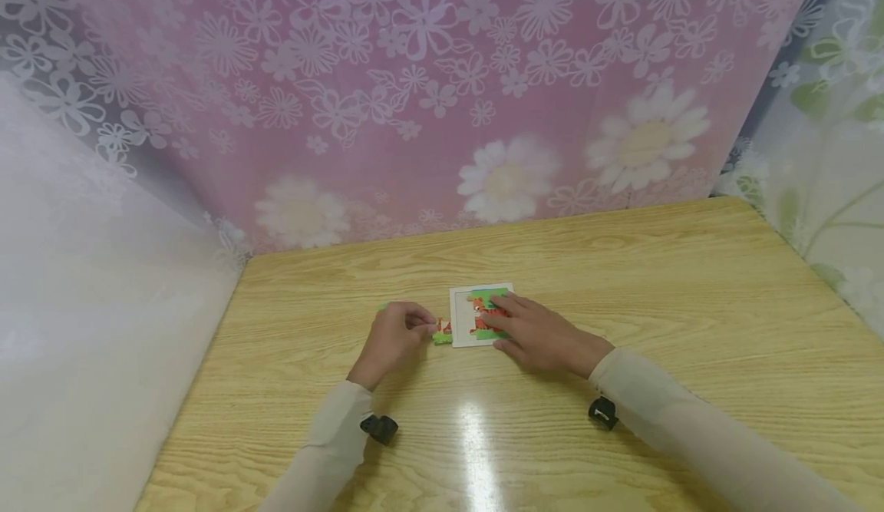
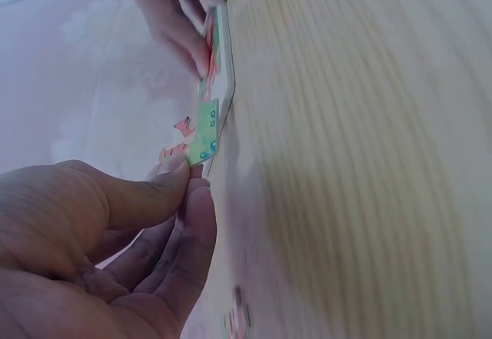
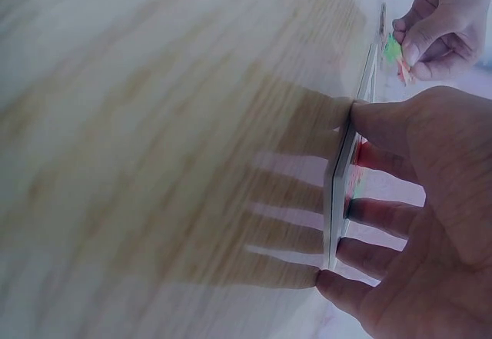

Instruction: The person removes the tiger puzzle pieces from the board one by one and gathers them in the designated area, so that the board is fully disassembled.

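A white-framed puzzle board [image 1: 464, 340] lies flat on the table, its right part filled with green pieces showing an orange-red animal; its left part shows bare backing. My left hand [image 1: 392, 337] pinches a green, red and white puzzle piece [image 1: 443, 332] between thumb and fingers, beside the board's left edge. In the left wrist view the pinched piece [image 2: 203, 133] is tilted near the frame. My right hand [image 1: 545, 334] rests spread over the board's right side, fingertips on the pieces and thumb at the near edge [image 3: 330, 193].
Another piece [image 2: 237, 316] lies on the table near the left hand, mostly hidden by it in the head view. The wooden table [image 1: 331, 274] meets a pink flowered curtain [image 1: 414, 113] behind and pale curtains at both sides. Black wrist cameras sit on both sleeves.
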Demonstrator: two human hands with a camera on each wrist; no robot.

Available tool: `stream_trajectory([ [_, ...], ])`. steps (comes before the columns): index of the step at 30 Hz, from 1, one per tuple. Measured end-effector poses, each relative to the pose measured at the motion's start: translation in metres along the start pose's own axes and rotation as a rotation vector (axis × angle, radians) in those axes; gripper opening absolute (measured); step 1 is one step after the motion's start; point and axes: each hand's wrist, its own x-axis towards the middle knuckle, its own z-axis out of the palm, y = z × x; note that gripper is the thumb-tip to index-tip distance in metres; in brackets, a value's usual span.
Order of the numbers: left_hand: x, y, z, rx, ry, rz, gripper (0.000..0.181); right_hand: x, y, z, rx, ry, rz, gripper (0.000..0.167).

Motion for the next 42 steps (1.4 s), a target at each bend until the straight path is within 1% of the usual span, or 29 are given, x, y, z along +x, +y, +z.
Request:
stream_trajectory([
  [2, -0.003, -0.004, -0.004, 0.001, 0.013, -0.013, 0.006, 0.000, 0.000, 0.000, -0.003, 0.000, -0.002, 0.050],
  [6, -0.009, -0.013, -0.014, 0.018, 0.037, -0.038, 0.010, 0.000, 0.000, 0.000, -0.002, -0.001, -0.006, 0.050],
  [11, -0.016, -0.022, -0.027, 0.007, 0.063, -0.068, 0.011, 0.000, 0.000, 0.000, 0.000, 0.003, -0.010, 0.050],
  [17, -0.025, -0.028, -0.041, 0.005, 0.083, -0.110, 0.007, -0.001, 0.000, 0.001, -0.008, 0.036, -0.042, 0.049],
  [21, -0.030, -0.032, -0.048, 0.017, 0.090, -0.128, 0.005, -0.001, 0.000, 0.001, 0.000, 0.038, -0.043, 0.049],
  [27, -0.036, -0.039, -0.054, 0.014, 0.088, -0.142, 0.004, -0.001, 0.000, 0.000, 0.001, 0.014, -0.024, 0.049],
  [31, -0.039, -0.041, -0.057, 0.029, 0.081, -0.141, 0.004, -0.001, 0.000, 0.000, -0.007, 0.018, -0.028, 0.049],
  [37, -0.040, -0.043, -0.059, 0.035, 0.046, -0.174, 0.005, -0.002, 0.000, -0.001, -0.014, 0.016, -0.025, 0.050],
  [42, -0.041, -0.043, -0.060, 0.032, 0.026, -0.166, 0.005, -0.003, -0.001, -0.001, -0.011, 0.021, -0.025, 0.050],
])
